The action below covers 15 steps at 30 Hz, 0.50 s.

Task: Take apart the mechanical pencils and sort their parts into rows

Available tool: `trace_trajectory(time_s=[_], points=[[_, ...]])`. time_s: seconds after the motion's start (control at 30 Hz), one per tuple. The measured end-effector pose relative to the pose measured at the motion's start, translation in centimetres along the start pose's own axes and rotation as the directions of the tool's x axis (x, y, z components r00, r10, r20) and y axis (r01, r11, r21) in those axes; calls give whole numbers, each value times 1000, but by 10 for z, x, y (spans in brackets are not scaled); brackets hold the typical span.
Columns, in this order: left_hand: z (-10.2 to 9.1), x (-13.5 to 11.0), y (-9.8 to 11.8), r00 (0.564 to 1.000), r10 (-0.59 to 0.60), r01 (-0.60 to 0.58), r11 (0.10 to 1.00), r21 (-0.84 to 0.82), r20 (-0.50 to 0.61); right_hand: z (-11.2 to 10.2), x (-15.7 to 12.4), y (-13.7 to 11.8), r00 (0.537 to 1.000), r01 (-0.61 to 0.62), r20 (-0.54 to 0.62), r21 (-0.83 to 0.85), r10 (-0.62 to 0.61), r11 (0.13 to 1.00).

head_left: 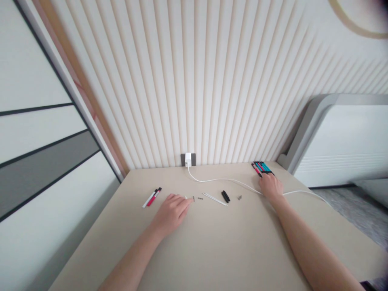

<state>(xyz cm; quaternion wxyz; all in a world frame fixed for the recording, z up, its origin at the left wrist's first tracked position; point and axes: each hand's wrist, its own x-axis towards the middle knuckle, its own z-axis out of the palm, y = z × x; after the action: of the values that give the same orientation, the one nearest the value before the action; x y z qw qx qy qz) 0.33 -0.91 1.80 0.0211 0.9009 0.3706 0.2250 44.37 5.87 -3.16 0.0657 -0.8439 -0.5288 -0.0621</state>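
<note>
My left hand (pixel 172 210) rests on the table with the index finger stretched out, its tip by a small metal spring (pixel 194 198). A second spring (pixel 200 198) lies just to the right. My right hand (pixel 271 186) is curled over the near ends of a row of pens (pixel 264 166) with teal, red and black barrels; its fingertips are mostly hidden. At far left lie a red pen barrel (pixel 154 198) and a white one (pixel 149 199), both with black ends. Thin white refills (pixel 215 199), black pen parts (pixel 225 197) and small metallic pieces (pixel 239 197) lie between my hands.
A white charger (pixel 188 159) is plugged into a dark wall socket at the table's back edge. Its white cable (pixel 224 180) runs rightward across the beige table (pixel 212 250), passing by my right wrist. A grey headboard (pixel 345 133) stands on the right, a white cabinet (pixel 54 202) on the left.
</note>
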Motion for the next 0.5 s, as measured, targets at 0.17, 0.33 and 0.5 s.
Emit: trace_trajectory(time_s=[0.17,0.33,0.5], points=[[-24,-9,-39,910,-371,407,884,232,-185,2,-1,4,999,-24,31,3,24,1000],[-45,-26,-65,704,-680,696,602,392,-205,1,2,5,999,-21,34,0,21,1000],[-52,-32,-71,590,-799,776,520,357,-117,2,7,3,1000,-23,19,-13,23,1000]])
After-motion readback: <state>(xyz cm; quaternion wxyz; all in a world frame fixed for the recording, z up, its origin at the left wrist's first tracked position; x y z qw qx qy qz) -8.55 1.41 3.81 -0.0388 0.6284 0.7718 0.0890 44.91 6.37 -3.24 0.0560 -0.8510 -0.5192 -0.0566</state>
